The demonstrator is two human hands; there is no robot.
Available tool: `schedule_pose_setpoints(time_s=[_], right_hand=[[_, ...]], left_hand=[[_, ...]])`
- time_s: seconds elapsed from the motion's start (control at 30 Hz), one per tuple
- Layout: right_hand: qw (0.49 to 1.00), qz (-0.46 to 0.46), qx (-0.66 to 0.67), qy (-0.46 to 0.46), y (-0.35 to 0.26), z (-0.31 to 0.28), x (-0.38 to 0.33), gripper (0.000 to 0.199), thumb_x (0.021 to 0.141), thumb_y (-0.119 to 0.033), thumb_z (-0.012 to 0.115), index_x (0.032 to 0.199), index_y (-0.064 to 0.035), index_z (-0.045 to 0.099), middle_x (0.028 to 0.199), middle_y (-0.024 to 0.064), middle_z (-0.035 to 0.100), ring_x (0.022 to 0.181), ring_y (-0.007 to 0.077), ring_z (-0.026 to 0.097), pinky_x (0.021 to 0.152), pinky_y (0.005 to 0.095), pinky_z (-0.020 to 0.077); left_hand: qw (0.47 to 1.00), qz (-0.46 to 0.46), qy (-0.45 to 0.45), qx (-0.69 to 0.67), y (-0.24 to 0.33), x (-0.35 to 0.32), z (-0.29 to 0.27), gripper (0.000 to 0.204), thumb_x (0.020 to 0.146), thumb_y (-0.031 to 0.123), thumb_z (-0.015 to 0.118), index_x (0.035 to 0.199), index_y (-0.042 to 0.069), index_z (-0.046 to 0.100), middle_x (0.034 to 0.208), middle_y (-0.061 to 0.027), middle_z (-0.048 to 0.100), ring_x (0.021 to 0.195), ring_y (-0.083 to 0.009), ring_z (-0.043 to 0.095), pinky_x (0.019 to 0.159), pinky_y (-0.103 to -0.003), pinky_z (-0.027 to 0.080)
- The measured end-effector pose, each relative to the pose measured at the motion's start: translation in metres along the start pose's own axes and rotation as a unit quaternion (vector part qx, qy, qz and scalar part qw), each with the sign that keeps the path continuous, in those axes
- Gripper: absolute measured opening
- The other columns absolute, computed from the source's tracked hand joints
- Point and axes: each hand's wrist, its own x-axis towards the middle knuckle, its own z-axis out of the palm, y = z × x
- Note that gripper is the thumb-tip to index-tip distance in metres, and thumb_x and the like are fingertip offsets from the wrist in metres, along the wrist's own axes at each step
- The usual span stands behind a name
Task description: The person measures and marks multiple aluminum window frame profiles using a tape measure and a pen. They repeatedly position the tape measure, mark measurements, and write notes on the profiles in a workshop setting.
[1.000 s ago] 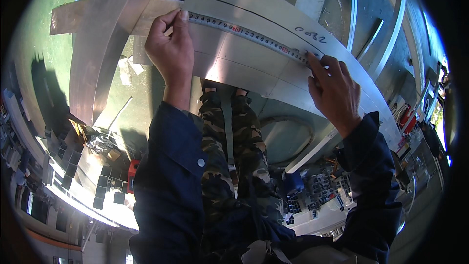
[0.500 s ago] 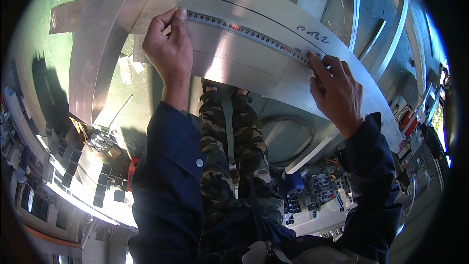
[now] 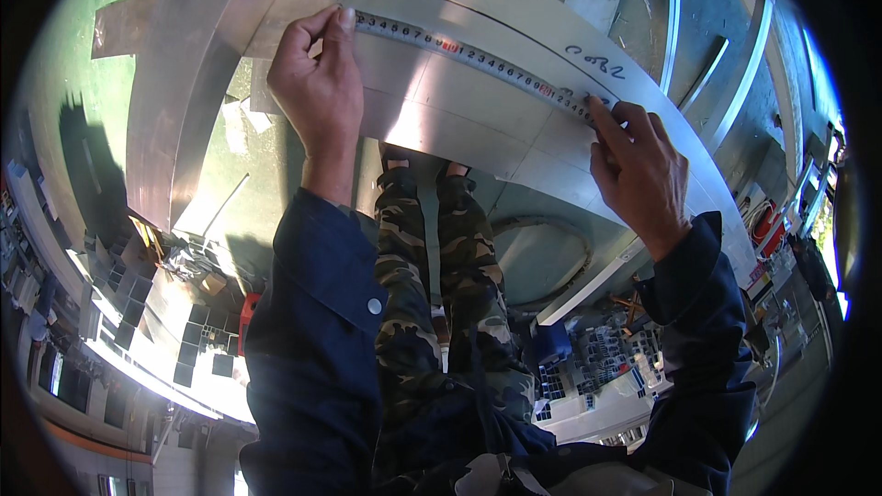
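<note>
A metal measuring tape (image 3: pixel 487 60) lies stretched across a silvery metal sheet (image 3: pixel 459 115) that bears thin scribed lines and dark handwriting. At the sheet's left edge my left hand (image 3: pixel 317 83) pinches the tape's end between thumb and forefinger. My right hand (image 3: pixel 638 161) is at the tape's other end, forefinger and thumb closing on it, the remaining fingers curled. Whatever lies under the right palm is hidden. A long dark line or gap runs along the sheet above the tape.
A broad curved metal plate (image 3: pixel 197 73) stands to the left of the sheet. Metal bars (image 3: pixel 703 83) lie at the upper right. Below, a hoop of hose or cable (image 3: pixel 588 262) rests on the green floor beside a pale bar (image 3: pixel 588 285). My legs (image 3: pixel 404 257) stand at the sheet's near edge.
My right hand has shifted slightly right and down with its end of the tape. The view has moved a little; my left hand keeps its pinch.
</note>
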Motion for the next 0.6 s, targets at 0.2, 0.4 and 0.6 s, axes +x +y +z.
schedule_pose_setpoints(time_s=[0.2,0.4,0.6], right_hand=[[1.000,0.003,0.004,-0.006,0.000,0.001,0.000,0.038,0.092,-0.016,0.072,0.130,-0.0138,0.070,0.112,0.0077,0.066,0.100,0.0231,0.067,0.069,0.0344,0.0623],[1.000,0.010,0.010,-0.001,0.000,0.001,0.000,0.038,0.091,-0.015,0.072,0.129,-0.0139,0.071,0.111,0.0075,0.066,0.100,0.0229,0.067,0.069,0.0349,0.0623],[1.000,-0.017,0.020,0.014,0.001,-0.002,0.003,0.041,0.089,-0.010,0.075,0.129,-0.0093,0.071,0.108,0.0104,0.067,0.087,0.0237,0.070,0.069,0.0343,0.0637]], left_hand=[[1.000,-0.011,-0.006,-0.015,-0.002,0.001,-0.003,0.020,0.096,0.018,0.076,0.105,0.000,0.076,0.091,-0.0022,0.074,0.083,-0.0073,0.064,0.077,-0.022,0.051],[0.999,-0.023,-0.016,-0.026,-0.004,0.002,-0.007,0.021,0.099,0.020,0.072,0.109,0.003,0.078,0.095,-0.0052,0.077,0.087,-0.0110,0.068,0.080,-0.025,0.054],[0.997,-0.029,-0.026,-0.065,-0.013,0.004,-0.011,0.024,0.104,0.022,0.063,0.111,0.005,0.078,0.101,-0.0061,0.078,0.094,-0.0131,0.070,0.085,-0.027,0.054]])
